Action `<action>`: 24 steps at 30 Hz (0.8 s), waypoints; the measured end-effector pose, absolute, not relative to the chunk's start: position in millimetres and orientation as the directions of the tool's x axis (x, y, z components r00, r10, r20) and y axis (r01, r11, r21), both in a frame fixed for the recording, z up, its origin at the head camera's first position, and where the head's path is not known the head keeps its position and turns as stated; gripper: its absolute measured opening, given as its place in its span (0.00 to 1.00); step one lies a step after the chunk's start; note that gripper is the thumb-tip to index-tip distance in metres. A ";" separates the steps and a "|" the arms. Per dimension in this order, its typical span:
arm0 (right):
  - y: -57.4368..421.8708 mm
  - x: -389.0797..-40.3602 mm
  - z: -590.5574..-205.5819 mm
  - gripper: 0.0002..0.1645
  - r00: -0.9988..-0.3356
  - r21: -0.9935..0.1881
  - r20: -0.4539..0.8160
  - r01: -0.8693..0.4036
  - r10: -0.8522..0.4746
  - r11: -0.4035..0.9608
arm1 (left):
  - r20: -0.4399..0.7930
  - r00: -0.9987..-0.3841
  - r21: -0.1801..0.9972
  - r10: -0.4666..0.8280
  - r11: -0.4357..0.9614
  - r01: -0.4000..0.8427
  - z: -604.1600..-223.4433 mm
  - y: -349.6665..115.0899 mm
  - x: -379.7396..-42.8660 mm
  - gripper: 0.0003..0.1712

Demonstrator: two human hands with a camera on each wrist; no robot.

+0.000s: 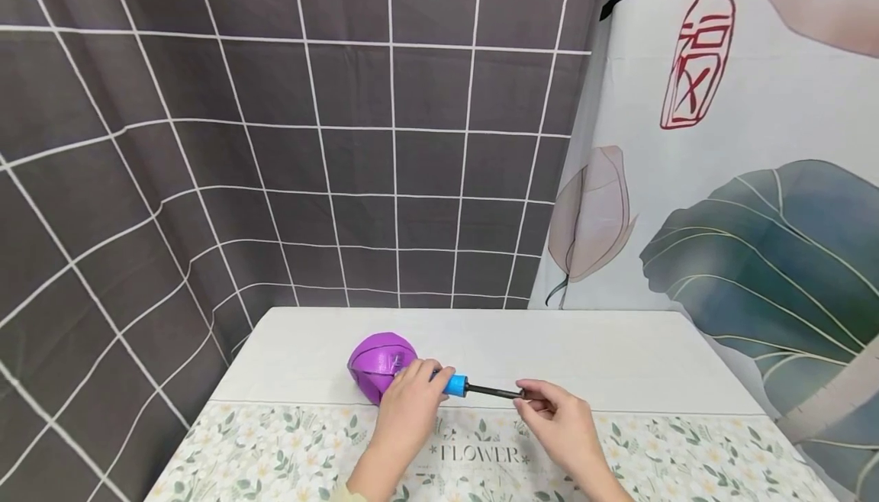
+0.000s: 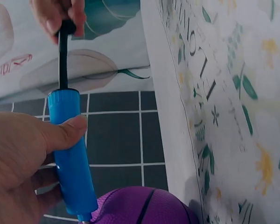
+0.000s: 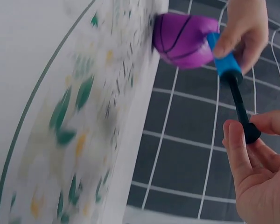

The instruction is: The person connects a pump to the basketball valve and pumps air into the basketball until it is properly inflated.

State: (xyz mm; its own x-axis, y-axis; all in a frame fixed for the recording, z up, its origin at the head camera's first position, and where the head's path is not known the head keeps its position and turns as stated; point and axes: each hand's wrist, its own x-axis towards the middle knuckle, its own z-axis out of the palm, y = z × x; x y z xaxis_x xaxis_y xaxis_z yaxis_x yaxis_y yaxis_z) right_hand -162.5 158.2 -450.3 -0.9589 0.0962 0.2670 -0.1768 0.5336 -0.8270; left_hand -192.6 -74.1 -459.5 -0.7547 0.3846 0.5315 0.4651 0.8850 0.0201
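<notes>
A purple ball [image 1: 376,361] with dark seam lines sits on the table, its surface looking partly sunken. Against it stands the nozzle end of a blue hand pump [image 2: 74,158], whose black rod is drawn out. My left hand [image 1: 412,399] grips the blue barrel, thumb along it in the left wrist view. At the rod's far end, my right hand [image 1: 563,426] pinches the black handle [image 3: 252,133] between thumb and fingers. Where the nozzle meets the ball is largely hidden in the head view by my left hand.
A white table [image 1: 584,349] carries a floral cloth [image 1: 275,448] printed with the word FLOWER along its front. Behind it hangs a dark grid-patterned curtain [image 1: 350,159]. To the right is a pale curtain [image 1: 639,174] with leaf drawings and a red seal mark.
</notes>
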 end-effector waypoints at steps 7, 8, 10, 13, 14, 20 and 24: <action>177.7 -157.2 -446.1 0.15 -0.958 -0.832 0.259 -0.156 0.124 0.533 | 0.559 -0.733 -0.017 0.388 0.889 0.458 -459.1 -79.5 -194.2 0.23; 178.3 -156.9 -446.1 0.15 -0.957 -0.834 0.260 -0.157 0.125 0.530 | 0.556 -0.733 -0.026 0.391 0.890 0.455 -458.9 -79.5 -194.1 0.23; 178.3 -157.3 -447.2 0.15 -0.955 -0.829 0.270 -0.164 0.126 0.535 | 0.549 -0.734 -0.047 0.400 0.891 0.451 -457.6 -79.0 -193.4 0.23; 174.1 -160.1 -449.9 0.14 -0.949 -0.813 0.293 -0.181 0.120 0.553 | 0.522 -0.742 -0.089 0.422 0.891 0.444 -454.8 -76.9 -192.2 0.24; 171.6 -161.0 -450.8 0.13 -0.947 -0.809 0.298 -0.185 0.118 0.557 | 0.511 -0.745 -0.100 0.428 0.891 0.443 -454.1 -76.1 -191.6 0.24; 150.2 -162.9 -452.5 0.13 -0.949 -0.790 0.301 -0.194 0.092 0.581 | 0.506 -0.731 -0.148 0.458 0.881 0.450 -454.5 -67.9 -189.2 0.25; 135.6 -164.9 -453.2 0.13 -0.950 -0.784 0.308 -0.221 0.054 0.581 | 0.543 -0.688 -0.188 0.481 0.868 0.459 -457.5 -60.5 -188.1 0.25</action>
State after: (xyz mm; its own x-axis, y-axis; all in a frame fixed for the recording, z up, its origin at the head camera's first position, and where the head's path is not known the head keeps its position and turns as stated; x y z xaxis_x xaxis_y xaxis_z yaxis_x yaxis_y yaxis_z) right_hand -164.9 135.6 -453.2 -0.9498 0.0542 0.3082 -0.2212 0.5806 -0.7836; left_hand -188.1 -60.5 -457.5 -0.6879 0.4814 0.5431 0.4594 0.8682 -0.1876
